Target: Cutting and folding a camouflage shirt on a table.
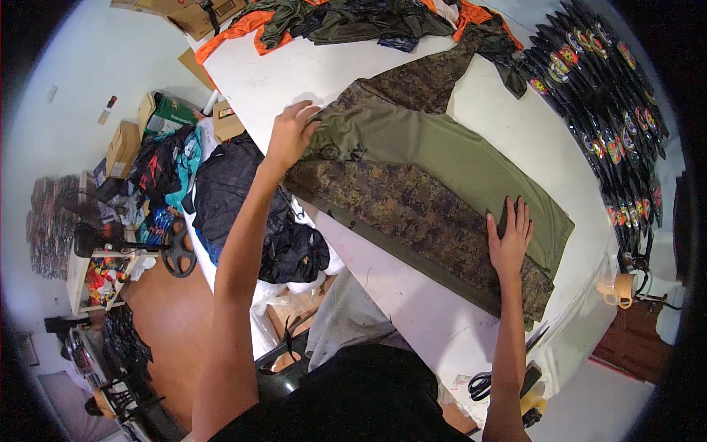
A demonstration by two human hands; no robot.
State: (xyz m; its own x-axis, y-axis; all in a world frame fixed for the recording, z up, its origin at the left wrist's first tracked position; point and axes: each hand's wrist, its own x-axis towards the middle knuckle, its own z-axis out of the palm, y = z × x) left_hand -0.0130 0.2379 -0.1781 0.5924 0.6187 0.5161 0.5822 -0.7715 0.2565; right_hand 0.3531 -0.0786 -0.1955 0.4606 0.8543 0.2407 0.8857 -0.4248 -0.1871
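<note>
A long shirt (pixel 471 158) in plain olive green and brown digital camouflage lies on the white table (pixel 412 291), stretched slantwise from upper left to lower right. One camouflage sleeve (pixel 423 77) points away toward the far side, and a camouflage panel (pixel 401 195) runs along the near part. At the shirt's upper left end, my left hand (pixel 289 136) has its fingers bent closed on the edge of the cloth. My right hand (pixel 509 239) rests flat near the lower right end, fingers stretched out on the fabric.
Olive and orange garments (pixel 346 22) are heaped at the table's far edge. Packaged black items (pixel 600 110) hang in rows at the right. Black-handled scissors (pixel 480 385) lie by my right forearm. Dark clothing (pixel 236 199) is piled left of the table, near cardboard boxes (pixel 121 151).
</note>
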